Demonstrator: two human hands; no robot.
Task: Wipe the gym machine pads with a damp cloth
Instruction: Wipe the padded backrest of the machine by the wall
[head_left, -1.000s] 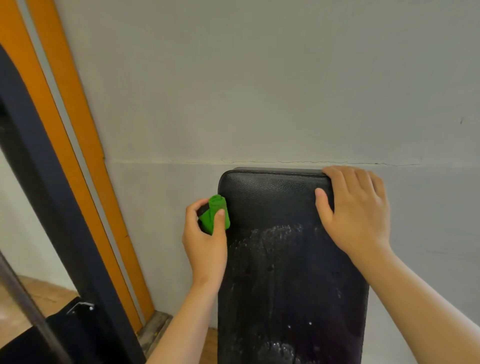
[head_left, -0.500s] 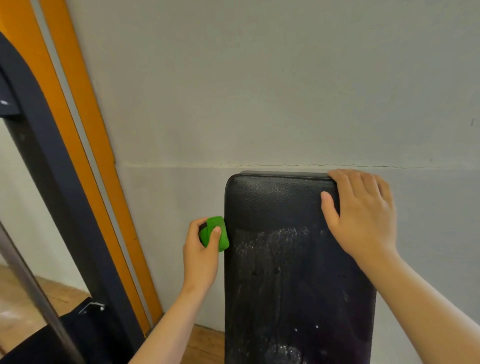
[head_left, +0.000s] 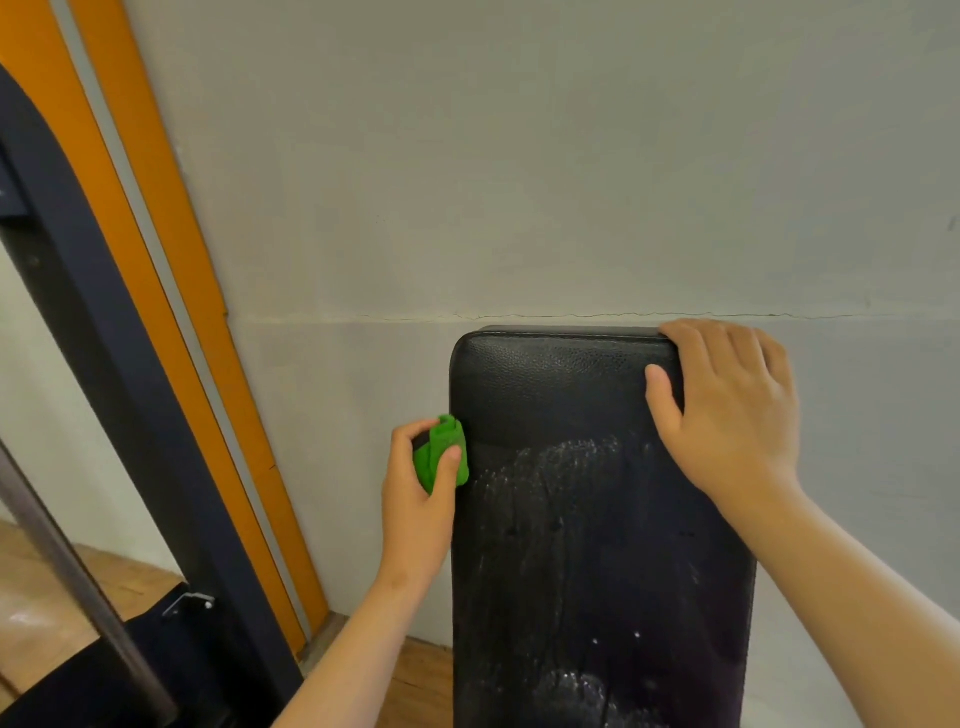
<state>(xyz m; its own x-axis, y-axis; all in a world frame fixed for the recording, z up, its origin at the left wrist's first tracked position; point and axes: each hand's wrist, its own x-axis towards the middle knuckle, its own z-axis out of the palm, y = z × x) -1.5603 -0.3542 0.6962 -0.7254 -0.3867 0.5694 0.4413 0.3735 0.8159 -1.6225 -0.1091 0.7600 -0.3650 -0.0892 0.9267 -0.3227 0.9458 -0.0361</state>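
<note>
A long black padded bench back (head_left: 561, 395) stands upright against the grey wall, its middle and lower surface streaked with wet marks. My left hand (head_left: 415, 509) grips a bunched green cloth (head_left: 439, 457) and holds it against the pad's left side edge, a little below the top corner. My right hand (head_left: 727, 415) rests on the pad's top right corner, fingers draped over the top edge and thumb on the front face.
A grey wall (head_left: 519, 182) with a thin horizontal crack rises behind the pad. An orange and grey strip (head_left: 156, 260) and a dark machine frame (head_left: 93, 364) slant down the left side. Wooden floor (head_left: 415, 675) shows at the pad's lower left.
My left hand slid the green cloth a short way down the pad's left edge from near the top corner. My right hand stayed on the top right corner.
</note>
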